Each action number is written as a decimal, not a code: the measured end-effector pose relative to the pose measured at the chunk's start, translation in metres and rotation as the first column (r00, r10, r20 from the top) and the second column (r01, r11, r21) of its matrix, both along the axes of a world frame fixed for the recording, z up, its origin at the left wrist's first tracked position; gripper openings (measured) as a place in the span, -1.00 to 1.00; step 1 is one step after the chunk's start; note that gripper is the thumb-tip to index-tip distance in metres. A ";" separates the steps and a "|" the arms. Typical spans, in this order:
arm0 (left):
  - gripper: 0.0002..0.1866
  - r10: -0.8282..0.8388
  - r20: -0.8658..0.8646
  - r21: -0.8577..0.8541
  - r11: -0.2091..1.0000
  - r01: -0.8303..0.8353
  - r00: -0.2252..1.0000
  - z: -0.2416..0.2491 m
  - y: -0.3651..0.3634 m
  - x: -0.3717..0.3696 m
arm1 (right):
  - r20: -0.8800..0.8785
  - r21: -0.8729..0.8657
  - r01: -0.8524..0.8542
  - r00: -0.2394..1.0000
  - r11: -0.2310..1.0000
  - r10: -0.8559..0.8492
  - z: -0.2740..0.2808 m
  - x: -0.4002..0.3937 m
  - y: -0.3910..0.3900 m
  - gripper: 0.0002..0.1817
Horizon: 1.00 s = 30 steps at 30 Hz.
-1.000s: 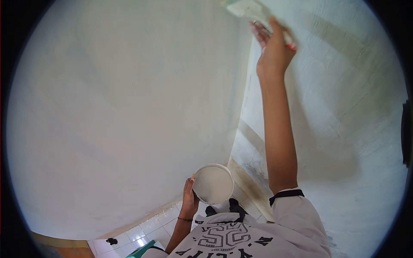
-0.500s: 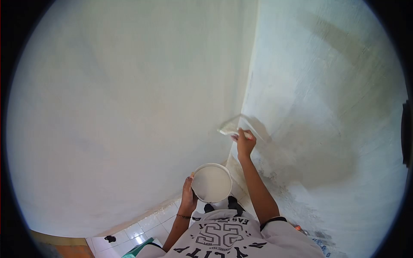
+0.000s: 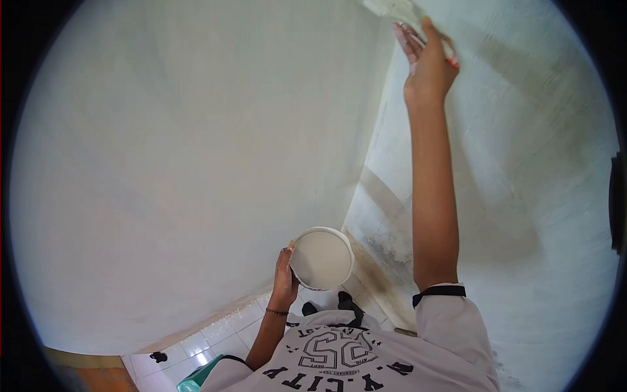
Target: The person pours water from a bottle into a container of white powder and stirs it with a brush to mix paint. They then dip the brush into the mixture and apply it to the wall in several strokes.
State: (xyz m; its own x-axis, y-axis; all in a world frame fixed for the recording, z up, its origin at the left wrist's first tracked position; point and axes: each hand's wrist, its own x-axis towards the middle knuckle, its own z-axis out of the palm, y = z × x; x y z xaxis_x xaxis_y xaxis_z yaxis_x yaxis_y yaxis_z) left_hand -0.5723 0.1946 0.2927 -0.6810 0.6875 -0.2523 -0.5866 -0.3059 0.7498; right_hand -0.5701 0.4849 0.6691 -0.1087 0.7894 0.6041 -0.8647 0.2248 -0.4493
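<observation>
My left hand (image 3: pixel 283 279) is wrapped around the side of a round white tub of paint (image 3: pixel 321 259), held upright in front of my shirt. Off-white paint shows inside it, part of its surface in shadow. High up by the wall corner, my right hand (image 3: pixel 431 68) grips a paintbrush (image 3: pixel 395 9) at the end of an outstretched arm. The brush's pale head lies against the left wall at the top of the view, and the red end of its handle sticks out beside my wrist.
The left wall (image 3: pixel 215 150) and the right wall (image 3: pixel 522 176) meet in a corner ahead of me. Low on the right wall the surface is stained and flaking. White floor tiles (image 3: pixel 225 343) lie below, with a green object (image 3: pixel 199 375) and a small dark object (image 3: pixel 159 357) at the left.
My right hand has risen with the paintbrush from low in the corner to the top of the view. The paint tub sits slightly higher in view, still in my left hand.
</observation>
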 end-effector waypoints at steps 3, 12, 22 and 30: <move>-0.63 -0.010 -0.027 0.000 1.000 0.010 1.000 -0.025 0.004 -0.009 | -0.078 -0.207 -0.106 0.993 0.973 0.092 -0.082 -0.025 0.025 -0.61; -0.66 -0.035 0.063 -0.094 0.995 0.041 0.997 -0.015 -0.005 -0.001 | 0.290 -0.682 0.143 0.953 0.717 0.085 -0.400 0.013 0.043 -0.70; -0.66 -0.015 0.041 -0.106 0.994 0.019 0.999 -0.003 -0.022 0.007 | 0.512 -0.310 0.360 0.843 0.880 -0.164 -0.195 0.002 0.056 -0.82; -0.63 0.056 0.040 -0.071 0.996 -0.053 0.998 -0.010 -0.024 0.019 | 0.114 -0.200 -0.084 0.988 0.976 0.108 -0.111 -0.009 0.046 -0.74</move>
State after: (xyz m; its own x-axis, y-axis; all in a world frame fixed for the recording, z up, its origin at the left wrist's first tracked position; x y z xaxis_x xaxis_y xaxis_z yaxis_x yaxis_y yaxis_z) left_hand -0.5530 0.1708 0.2832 -0.7046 0.6296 -0.3273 -0.6019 -0.2860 0.7456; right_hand -0.5794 0.5310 0.5583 -0.2538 0.8724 0.4177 -0.8132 0.0413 -0.5805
